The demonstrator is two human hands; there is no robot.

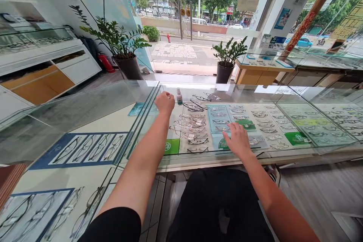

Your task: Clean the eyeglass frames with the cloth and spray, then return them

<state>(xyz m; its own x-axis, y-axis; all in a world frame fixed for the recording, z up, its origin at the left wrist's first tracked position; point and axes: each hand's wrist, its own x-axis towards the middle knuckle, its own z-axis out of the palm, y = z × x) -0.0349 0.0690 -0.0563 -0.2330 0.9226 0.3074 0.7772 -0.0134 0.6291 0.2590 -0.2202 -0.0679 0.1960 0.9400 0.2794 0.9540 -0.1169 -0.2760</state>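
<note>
My left hand [165,102] is closed at the far left of the glass counter, its fingers curled away from view; whatever they may hold is hidden. Just right of it stands a small clear spray bottle [179,97] with a white cap, upright on the glass. My right hand [237,138] is open, fingers spread, palm down at the counter's near side, seemingly resting on the glass. Several loose pairs of eyeglasses [195,105] lie near the bottle. More rows of eyeglasses [266,124] show in the display beneath, around a light blue tray [217,113].
A second glass showcase [93,119] adjoins on the left, with framed glasses on a blue display board [85,151] inside. Beyond the counter stand two potted plants [127,64] and a glass door with handles [185,20]. A red fire extinguisher [106,63] is at back left.
</note>
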